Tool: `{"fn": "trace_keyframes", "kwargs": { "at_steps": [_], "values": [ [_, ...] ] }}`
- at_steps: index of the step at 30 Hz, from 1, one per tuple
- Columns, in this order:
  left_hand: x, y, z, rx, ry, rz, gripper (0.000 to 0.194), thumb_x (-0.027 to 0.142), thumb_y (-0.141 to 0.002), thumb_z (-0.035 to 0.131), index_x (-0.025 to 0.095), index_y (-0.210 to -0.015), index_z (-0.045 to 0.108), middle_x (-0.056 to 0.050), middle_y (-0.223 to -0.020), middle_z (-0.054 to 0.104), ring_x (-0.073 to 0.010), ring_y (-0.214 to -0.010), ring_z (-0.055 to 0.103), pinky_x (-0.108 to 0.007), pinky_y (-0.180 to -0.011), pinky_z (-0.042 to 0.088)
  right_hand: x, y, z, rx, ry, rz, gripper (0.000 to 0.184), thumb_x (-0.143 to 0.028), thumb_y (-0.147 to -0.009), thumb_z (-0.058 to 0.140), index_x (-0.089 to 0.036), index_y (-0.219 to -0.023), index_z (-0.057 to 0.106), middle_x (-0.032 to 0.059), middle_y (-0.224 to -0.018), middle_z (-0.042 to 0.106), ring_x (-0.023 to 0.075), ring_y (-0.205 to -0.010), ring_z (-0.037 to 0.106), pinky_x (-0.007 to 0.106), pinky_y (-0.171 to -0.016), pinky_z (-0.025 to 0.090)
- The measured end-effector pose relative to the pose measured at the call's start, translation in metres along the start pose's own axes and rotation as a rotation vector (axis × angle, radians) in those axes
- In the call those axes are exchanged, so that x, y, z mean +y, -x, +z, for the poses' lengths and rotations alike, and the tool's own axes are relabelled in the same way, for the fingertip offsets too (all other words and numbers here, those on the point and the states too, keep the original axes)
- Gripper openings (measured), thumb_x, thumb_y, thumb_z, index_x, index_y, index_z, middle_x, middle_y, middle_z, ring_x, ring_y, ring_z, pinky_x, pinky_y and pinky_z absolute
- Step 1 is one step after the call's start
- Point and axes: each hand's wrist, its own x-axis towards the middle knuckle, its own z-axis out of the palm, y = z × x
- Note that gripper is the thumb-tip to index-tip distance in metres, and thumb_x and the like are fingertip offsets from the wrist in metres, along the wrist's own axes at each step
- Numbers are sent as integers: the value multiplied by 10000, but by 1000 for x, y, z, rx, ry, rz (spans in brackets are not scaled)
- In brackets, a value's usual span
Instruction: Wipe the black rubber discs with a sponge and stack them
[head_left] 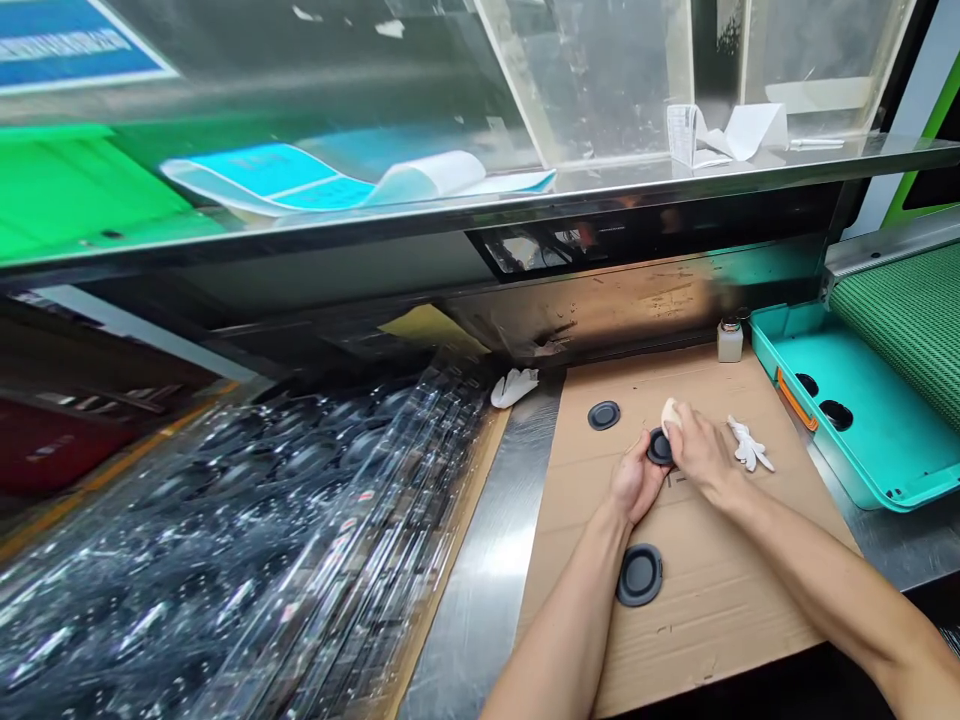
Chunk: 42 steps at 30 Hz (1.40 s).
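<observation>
Left grip [631, 480]: closed on a dark disc [659, 446], its fingers along the near edge.
Right grip [697, 447]: closed on a pale wad [670, 411], fingers beside the disc; whether the wad touches the disc cannot be told.
Disc: between both hands, just above the cardboard [697, 620].
Slip risk: the left fingers seem to have only the disc's edge, so a hard push from the right could tip it out.
Marking risk: a dirty wad could smear the dark face.
Loose discs: one beyond the left hand [604, 415], one nearer the person [640, 575], beside the left forearm; a careless elbow could shove it.
White scrap [749, 446]: crumpled, just right of the right hand, in the way of a sideways reach to the bin.
Jar [730, 342]: upright at the far edge; a long reach could knock it.
Bin [885, 430]: teal, on the right, two dark pieces [836, 414] inside, partly under the green belt [907, 300].
Table [487, 560]: metal, clear packaging [300, 540] crowding the left.
</observation>
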Motion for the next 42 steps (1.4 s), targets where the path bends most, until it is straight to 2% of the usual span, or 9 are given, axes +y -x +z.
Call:
{"fn": "trace_keyframes", "kwargs": {
  "at_steps": [3,6,9,13,16,32,38,40,42],
  "values": [
    [1,-1,1,-7,13,-18,323,301,-1016,457,116,-1146,687,-142,-1223,707,-251,-1209,637,-413,-1087,490,2,-1,1,-28,31,-89,366,-347,-1053,342,-218,-1363,485,110,-1149,675,242,-945,652,308,-768,467],
    [3,-1,0,-12,4,-20,311,283,-1004,480,127,-1191,674,-133,-1224,707,-252,-1198,643,-426,-1074,500,3,3,1,-17,41,2,372,-340,-1059,316,-199,-1357,487,123,-1127,679,238,-941,655,305,-771,462],
    [5,-2,-1,-13,17,-23,318,295,-1011,463,128,-1180,674,-132,-1225,707,-249,-1187,648,-429,-1064,507,4,6,-1,-76,19,-117,365,-357,-1032,399,-235,-1365,488,95,-1155,686,239,-953,655,301,-760,459],
    [5,-2,-3,22,-18,-10,294,283,-1004,481,122,-1142,685,-134,-1179,723,-252,-1175,654,-441,-1057,511,6,6,-8,-41,17,-2,317,-344,-1045,367,-215,-1277,542,96,-1115,703,232,-942,661,294,-759,450],
    [3,-2,-3,5,-31,4,291,283,-999,486,105,-1098,694,-147,-1180,721,-263,-1195,643,-436,-1074,499,7,8,-10,-92,31,-85,304,-358,-1042,385,-235,-1262,555,87,-1153,696,231,-951,661,291,-751,443],
    [9,-2,-8,-4,37,-51,317,276,-997,446,93,-1071,694,-153,-1161,716,-271,-1157,655,-481,-1053,510,0,12,-9,-113,26,-12,313,-390,-1032,413,-245,-1290,514,72,-1144,709,243,-930,677,309,-735,451],
    [21,1,-10,42,10,-16,277,174,-960,461,88,-1079,696,-160,-1174,710,-252,-1139,658,-460,-991,546,9,7,-40,88,191,30,362,-457,-1057,352,-243,-1181,616,110,-1206,646,267,-1089,585,359,-879,444],
    [27,4,-11,46,-33,37,234,184,-943,538,107,-1103,689,-155,-1191,702,-251,-1123,667,-441,-954,562,17,7,-56,187,279,121,395,-494,-1041,379,-227,-1185,633,150,-1287,600,309,-1166,535,398,-901,442],
    [32,9,-12,26,-92,96,246,214,-904,640,134,-1134,677,-147,-1206,692,-255,-1076,687,-416,-887,582,31,8,-69,146,349,247,361,-465,-994,504,-188,-1179,643,183,-1251,614,341,-1146,548,408,-856,458]
  ]
}}
